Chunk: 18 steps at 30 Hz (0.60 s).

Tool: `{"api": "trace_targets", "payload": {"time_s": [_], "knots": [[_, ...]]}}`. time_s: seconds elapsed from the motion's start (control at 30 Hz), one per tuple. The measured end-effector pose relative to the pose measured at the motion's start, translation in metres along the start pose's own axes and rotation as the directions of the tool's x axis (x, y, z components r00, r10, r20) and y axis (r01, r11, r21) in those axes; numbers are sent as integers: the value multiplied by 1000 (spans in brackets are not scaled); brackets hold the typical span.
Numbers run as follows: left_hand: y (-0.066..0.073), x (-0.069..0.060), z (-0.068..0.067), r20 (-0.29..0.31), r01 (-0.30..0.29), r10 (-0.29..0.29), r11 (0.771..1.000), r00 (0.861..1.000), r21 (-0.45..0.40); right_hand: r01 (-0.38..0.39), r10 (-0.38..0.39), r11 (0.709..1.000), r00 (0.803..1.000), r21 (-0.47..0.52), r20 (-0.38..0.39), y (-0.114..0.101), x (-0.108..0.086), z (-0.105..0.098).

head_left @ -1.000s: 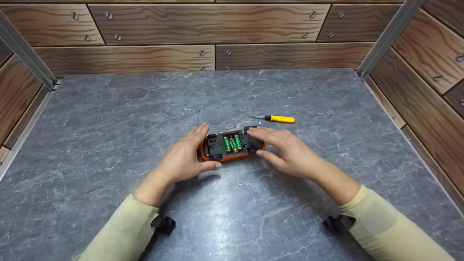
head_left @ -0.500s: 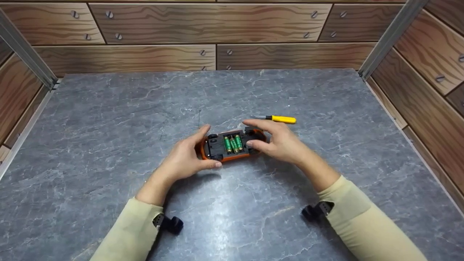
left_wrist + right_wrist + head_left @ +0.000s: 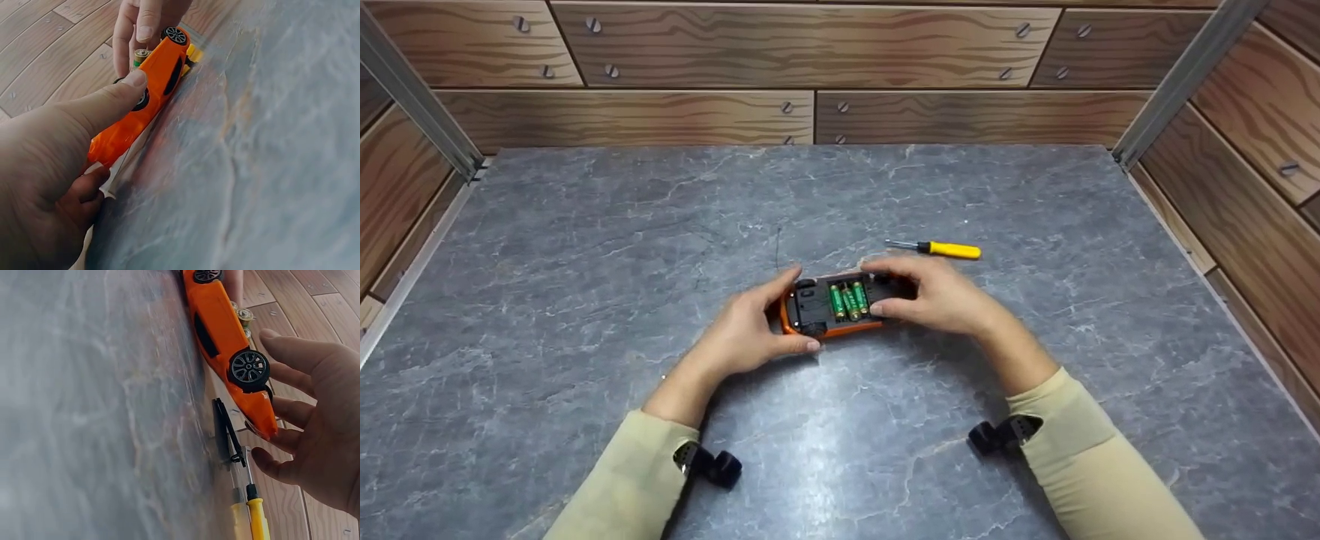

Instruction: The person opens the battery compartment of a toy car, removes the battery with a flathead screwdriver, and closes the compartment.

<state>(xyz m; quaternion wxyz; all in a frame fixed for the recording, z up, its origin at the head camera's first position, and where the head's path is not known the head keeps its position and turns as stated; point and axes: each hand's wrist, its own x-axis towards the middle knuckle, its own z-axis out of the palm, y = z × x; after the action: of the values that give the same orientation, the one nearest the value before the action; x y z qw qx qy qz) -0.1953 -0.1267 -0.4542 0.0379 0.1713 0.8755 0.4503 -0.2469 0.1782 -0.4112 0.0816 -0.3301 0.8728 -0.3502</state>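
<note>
An orange toy car (image 3: 814, 304) lies upside down, its black underside up and its battery bay uncovered. Several green batteries (image 3: 849, 300) sit in the bay; in the right wrist view a battery end (image 3: 244, 316) stands proud of the underside. My left hand (image 3: 742, 326) grips the car's left end, thumb along the near side by a wheel (image 3: 140, 98). Over the right end is my right hand (image 3: 949, 296), fingers loosely bent, thumb above the underside near the batteries. In the right wrist view its thumb is apart from the car; whether other fingers touch it I cannot tell.
A yellow-handled screwdriver (image 3: 952, 250) lies just beyond my right hand. By its tip rests a thin black piece (image 3: 225, 424), hidden by the hand in the head view. The grey marbled tabletop (image 3: 585, 247) ends at wood-patterned walls (image 3: 660, 116).
My right hand has moved left and settled over the car's right end, its thumb now close to the batteries. The left hand keeps its grip. The whole head view has shifted slightly.
</note>
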Motion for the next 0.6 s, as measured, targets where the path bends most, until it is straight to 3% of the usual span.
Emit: {"api": "trace_targets", "payload": {"time_s": [0.23,0.6], "knots": [[-2,-1,1,-1,-5,5,1000,1000,-5,23,-22,999,999,-33,24,-1,1,3],[-4,1,1,12,40,-39,999,999,-8,99,-99,994,995,-49,-10,4,4,10]]}}
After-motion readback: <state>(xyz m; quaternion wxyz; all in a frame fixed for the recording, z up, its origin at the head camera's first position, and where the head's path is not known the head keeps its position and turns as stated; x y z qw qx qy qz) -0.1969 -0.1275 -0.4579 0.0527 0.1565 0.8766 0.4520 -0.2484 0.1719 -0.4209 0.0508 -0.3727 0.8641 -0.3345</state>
